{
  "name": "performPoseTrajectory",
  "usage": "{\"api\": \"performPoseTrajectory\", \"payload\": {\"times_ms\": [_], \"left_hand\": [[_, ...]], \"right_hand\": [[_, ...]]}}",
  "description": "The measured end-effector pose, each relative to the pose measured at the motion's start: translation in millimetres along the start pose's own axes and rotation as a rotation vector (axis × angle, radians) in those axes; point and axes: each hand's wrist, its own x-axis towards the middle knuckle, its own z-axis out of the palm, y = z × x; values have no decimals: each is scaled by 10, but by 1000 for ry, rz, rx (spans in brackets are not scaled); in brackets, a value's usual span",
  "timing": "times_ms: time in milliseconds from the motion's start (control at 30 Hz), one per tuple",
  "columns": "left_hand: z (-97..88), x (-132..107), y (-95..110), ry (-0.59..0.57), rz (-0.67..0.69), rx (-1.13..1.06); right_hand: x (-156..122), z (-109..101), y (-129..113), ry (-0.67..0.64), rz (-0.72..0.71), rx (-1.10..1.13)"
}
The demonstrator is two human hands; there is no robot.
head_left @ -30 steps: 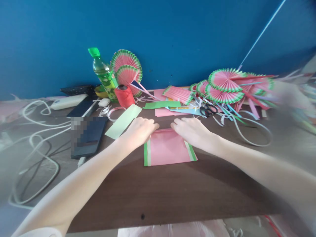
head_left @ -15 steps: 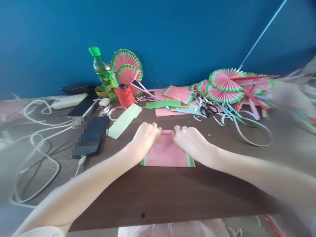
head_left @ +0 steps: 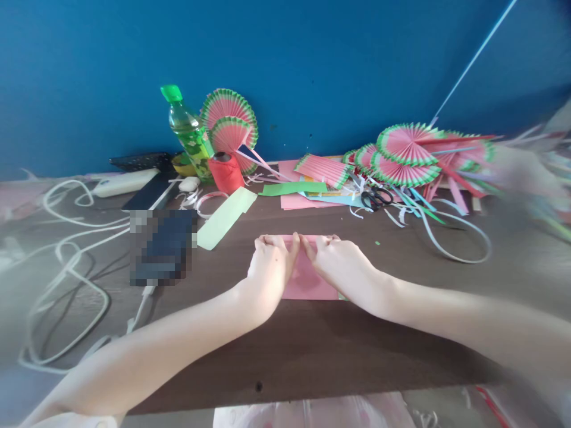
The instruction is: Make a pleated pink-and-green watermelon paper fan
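A sheet of pink paper (head_left: 310,284) with green-and-white striped side edges lies flat on the dark table in front of me. Along its far edge runs a narrow fold. My left hand (head_left: 273,267) grips that fold on the left, its fingers curled over the far side and its thumb on the near side. My right hand (head_left: 336,261) pinches the same fold on the right in a like way. The two thumbs almost meet at the middle. My left hand and wrist hide the sheet's left striped edge.
Pleated watermelon-coloured paper fans (head_left: 408,157) are heaped at the back right near black-handled scissors (head_left: 377,198). At the back left stand a green-capped bottle (head_left: 190,134) and a red spool (head_left: 226,173). A pale green strip (head_left: 227,218), a blurred-out phone (head_left: 165,246) and white cables (head_left: 74,261) lie left.
Both thumbs have come inward along the fold, nearly together at its middle. My left hand has turned and now covers the paper's left edge.
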Motion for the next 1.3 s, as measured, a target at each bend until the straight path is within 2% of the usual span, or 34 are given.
{"api": "performPoseTrajectory", "payload": {"times_ms": [133, 333, 467, 600, 700, 833, 933, 1000, 1133, 1200, 1300], "left_hand": [[-3, -17, 18, -53, 10, 38], [15, -45, 46, 17, -8, 110], [29, -4, -11, 19, -28, -28], [-99, -13, -111, -30, -20, -179], [-185, -35, -172, -24, 18, -197], [-118, 57, -271, 33, -13, -190], [-19, 160, -391, 73, 5, -240], [22, 196, -480, 100, 34, -316], [61, 199, -612, 110, 109, -495], [75, 203, -651, 89, 153, -567], [90, 233, -693, -14, 164, -687]], "right_hand": [[8, 22, -23, 39, 22, 1], [24, 45, -41, 33, 4, 6], [25, 27, -34, -8, 29, 44], [33, -23, 13, -69, 25, 130], [49, -74, 110, -94, 32, 212], [110, -67, 345, -33, 23, 278], [195, 35, 558, -1, 15, 477], [256, 124, 675, 3, -42, 666], [332, 249, 789, -40, -58, 858], [338, 263, 805, -65, -53, 902], [323, 241, 827, -141, -79, 939]]}}
